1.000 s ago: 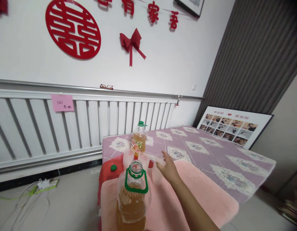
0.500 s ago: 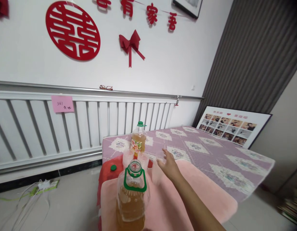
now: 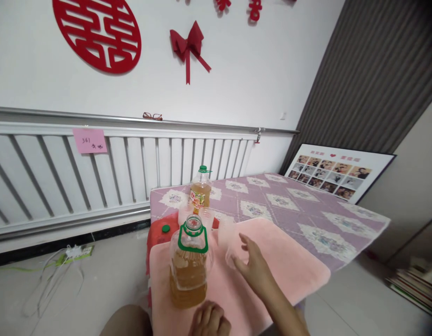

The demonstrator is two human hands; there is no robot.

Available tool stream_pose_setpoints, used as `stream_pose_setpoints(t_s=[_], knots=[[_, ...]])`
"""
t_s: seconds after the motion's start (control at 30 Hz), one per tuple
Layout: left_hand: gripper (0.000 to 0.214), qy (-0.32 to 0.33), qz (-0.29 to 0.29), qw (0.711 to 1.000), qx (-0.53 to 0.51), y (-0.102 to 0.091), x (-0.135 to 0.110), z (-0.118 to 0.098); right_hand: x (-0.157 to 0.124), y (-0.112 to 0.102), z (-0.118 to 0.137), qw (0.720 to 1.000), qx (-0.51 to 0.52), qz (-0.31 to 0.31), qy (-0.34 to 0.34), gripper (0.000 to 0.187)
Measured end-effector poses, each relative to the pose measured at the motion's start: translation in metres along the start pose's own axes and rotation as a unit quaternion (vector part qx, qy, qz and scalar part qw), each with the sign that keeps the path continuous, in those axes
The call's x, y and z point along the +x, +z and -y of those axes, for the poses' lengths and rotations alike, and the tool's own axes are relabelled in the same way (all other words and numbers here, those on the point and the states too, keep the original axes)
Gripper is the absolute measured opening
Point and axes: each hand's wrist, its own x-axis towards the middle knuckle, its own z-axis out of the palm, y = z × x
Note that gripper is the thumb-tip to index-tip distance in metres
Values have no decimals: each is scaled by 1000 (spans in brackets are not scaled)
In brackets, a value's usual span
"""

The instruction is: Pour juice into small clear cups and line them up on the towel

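A: What do we have our right hand doing?
B: We hold it wide, thumb and fingers well parted, just beside a see-through cup on the pink mat. We cannot tell whether our thumb touches it.
A: And our left hand?
B: We have it low at the near edge of the mat, its fingers curled in. The palm is hidden from us, so we cannot tell whether it holds anything.
A: Which bottle is nearest to us?
B: The big one with the green handle. We see this near bottle standing upright on the mat, uncapped, with amber liquid inside, just beyond our left hand.
A: Where do we find a green cap?
B: It lies on the red cloth, left of the near bottle's neck.
A: And behind that bottle?
B: We make out more see-through cups, and past them a far bottle, upright and capped in green, on the flowered purple cover.
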Motion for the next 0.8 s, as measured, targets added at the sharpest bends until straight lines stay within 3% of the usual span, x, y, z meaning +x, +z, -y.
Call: stream_pose_setpoints(t_s=[0.07, 0.13, 0.3, 0.4, 0.53, 0.63, 0.7, 0.8], knots=[[24, 34, -18, 999, 15, 0, -3, 3, -22, 19, -22, 1000, 10, -14, 5, 59], [33, 35, 10, 999, -1, -11, -6, 2, -39, 34, -37, 1000, 12, -14, 9, 58], [34, -53, 134, 985, -96, -61, -6, -13, -60, 50, -40, 1000, 20, -15, 5, 52], [31, -91, 172, 974, -114, -80, -3, -21, -63, 49, -39, 1000, 20, -22, 5, 61], [28, -90, 179, 974, -111, -86, -3, -23, -73, 39, -42, 998, 5, -68, 19, 70], [26, -82, 173, 976, -106, -85, -5, -23, -90, 36, -43, 993, 9, -116, 30, 51], [27, -76, 169, 977, -103, -84, -6, -23, -103, 40, -42, 994, 12, -109, -3, 35], [28, -75, 168, 978, -97, -82, -5, -23, -120, 52, -46, 996, -14, -55, -75, 26]])
